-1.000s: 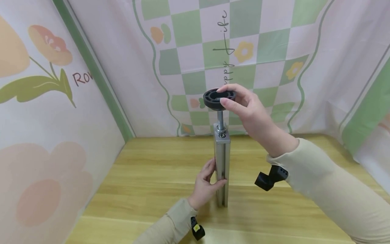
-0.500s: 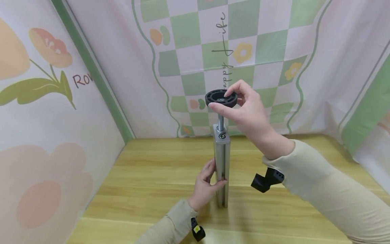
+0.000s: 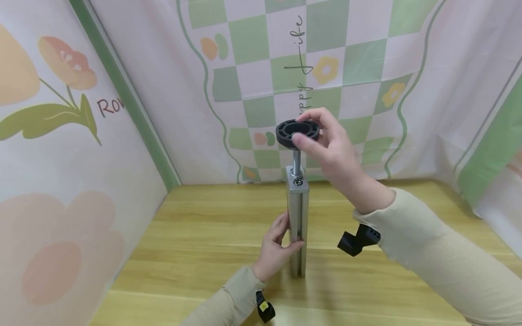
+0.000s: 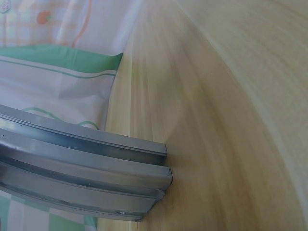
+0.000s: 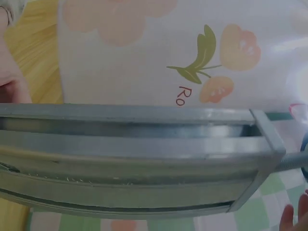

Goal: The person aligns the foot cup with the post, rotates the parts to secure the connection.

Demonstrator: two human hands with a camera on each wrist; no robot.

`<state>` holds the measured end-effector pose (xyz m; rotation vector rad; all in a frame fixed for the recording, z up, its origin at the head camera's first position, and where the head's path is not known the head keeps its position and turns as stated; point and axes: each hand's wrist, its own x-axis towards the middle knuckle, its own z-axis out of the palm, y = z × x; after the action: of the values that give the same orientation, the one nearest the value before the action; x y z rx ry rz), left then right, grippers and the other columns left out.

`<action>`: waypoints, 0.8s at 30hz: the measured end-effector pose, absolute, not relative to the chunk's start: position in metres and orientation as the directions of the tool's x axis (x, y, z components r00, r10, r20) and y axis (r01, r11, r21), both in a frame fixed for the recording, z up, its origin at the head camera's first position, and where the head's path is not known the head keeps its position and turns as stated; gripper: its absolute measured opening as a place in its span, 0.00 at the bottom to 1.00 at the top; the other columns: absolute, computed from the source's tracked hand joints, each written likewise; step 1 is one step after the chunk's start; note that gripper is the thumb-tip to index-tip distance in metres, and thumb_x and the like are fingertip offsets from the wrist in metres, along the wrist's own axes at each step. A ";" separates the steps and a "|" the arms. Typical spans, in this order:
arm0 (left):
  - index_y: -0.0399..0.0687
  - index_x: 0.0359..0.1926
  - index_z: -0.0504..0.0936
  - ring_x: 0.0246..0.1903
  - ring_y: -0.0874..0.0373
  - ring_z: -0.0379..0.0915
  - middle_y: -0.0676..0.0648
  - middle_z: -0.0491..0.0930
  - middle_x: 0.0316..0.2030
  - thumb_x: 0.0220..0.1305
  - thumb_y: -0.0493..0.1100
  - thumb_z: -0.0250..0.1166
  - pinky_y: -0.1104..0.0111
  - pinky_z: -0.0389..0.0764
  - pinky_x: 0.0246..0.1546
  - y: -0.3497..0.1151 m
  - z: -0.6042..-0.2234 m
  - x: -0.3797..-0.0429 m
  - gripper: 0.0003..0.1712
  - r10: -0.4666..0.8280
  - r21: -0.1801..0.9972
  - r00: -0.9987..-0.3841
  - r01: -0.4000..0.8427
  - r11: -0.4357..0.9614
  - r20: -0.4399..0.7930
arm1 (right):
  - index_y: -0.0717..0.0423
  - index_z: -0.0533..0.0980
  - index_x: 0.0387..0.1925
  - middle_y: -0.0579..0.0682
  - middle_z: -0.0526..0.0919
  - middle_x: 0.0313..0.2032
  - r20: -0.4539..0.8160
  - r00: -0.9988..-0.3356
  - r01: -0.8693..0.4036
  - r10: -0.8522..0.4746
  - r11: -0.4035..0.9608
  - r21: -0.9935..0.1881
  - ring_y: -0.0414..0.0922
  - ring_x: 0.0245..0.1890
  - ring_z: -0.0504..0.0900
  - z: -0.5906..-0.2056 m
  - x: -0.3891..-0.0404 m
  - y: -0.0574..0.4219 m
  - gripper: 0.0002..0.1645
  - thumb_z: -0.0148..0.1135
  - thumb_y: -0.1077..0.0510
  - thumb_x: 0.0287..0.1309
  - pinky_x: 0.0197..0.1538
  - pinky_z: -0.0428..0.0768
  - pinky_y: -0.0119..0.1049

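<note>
A slotted aluminium profile (image 3: pixel 297 217) stands upright on the table, with a flat metal end plate (image 3: pixel 302 188) on top. From that plate rises a threaded rod (image 3: pixel 297 163) bearing a round black levelling foot (image 3: pixel 283 138). My right hand (image 3: pixel 336 149) grips the foot at its rim, thumb on the near side and fingers on the far side. Lower down, my left hand (image 3: pixel 273 253) holds the profile between thumb and fingers. The left wrist view shows the profile's bottom end (image 4: pixel 154 183) at the tabletop. In the right wrist view, fingers (image 5: pixel 302 214) show at the right edge.
The wooden table (image 3: pixel 195 226) reaches back to a checked cloth (image 3: pixel 253 77). A flower-printed panel (image 3: pixel 53 158) borders it on the left, and more cloth (image 3: pixel 489 172) hangs at the right. A black wrist camera (image 3: pixel 359 240) sits below the right sleeve.
My right thumb swung left along the foot's near rim, then came back right, and the fingers shifted round the far side. The profile and my left hand have stayed in place.
</note>
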<state>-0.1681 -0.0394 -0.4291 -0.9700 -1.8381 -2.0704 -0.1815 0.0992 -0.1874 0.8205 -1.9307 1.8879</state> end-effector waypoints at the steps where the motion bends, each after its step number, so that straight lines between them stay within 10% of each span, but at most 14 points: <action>1: 0.53 0.70 0.58 0.64 0.61 0.61 0.32 0.58 0.65 0.54 0.24 0.64 0.70 0.65 0.64 -0.039 -0.429 -0.168 0.45 0.263 0.810 -0.766 0.552 -0.200 0.587 | 0.57 0.71 0.44 0.48 0.73 0.43 0.590 -0.779 -0.578 -0.212 -0.122 -0.807 0.43 0.41 0.76 -0.188 -0.185 0.100 0.11 0.53 0.61 0.58 0.50 0.72 0.29; 7: 0.54 0.69 0.58 0.64 0.61 0.61 0.32 0.58 0.65 0.54 0.24 0.64 0.70 0.64 0.65 -0.039 -0.430 -0.169 0.45 0.261 0.812 -0.769 0.550 -0.196 0.584 | 0.51 0.68 0.52 0.49 0.73 0.48 0.580 -0.691 -0.396 -0.431 -0.446 -0.803 0.42 0.45 0.77 -0.193 -0.214 0.108 0.18 0.49 0.52 0.60 0.58 0.68 0.37; 24: 0.54 0.70 0.58 0.63 0.61 0.62 0.30 0.57 0.65 0.56 0.25 0.64 0.70 0.64 0.64 -0.040 -0.427 -0.167 0.44 0.272 0.820 -0.773 0.540 -0.190 0.573 | 0.53 0.66 0.60 0.54 0.72 0.55 0.553 -0.415 -0.135 -0.723 -0.552 -0.823 0.47 0.50 0.72 -0.192 -0.237 0.116 0.28 0.50 0.56 0.56 0.61 0.68 0.38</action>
<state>-0.1666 -0.0401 -0.4272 -0.9567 -1.8647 -2.0759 -0.2371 0.1160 -0.1921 1.8179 -1.5509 2.6258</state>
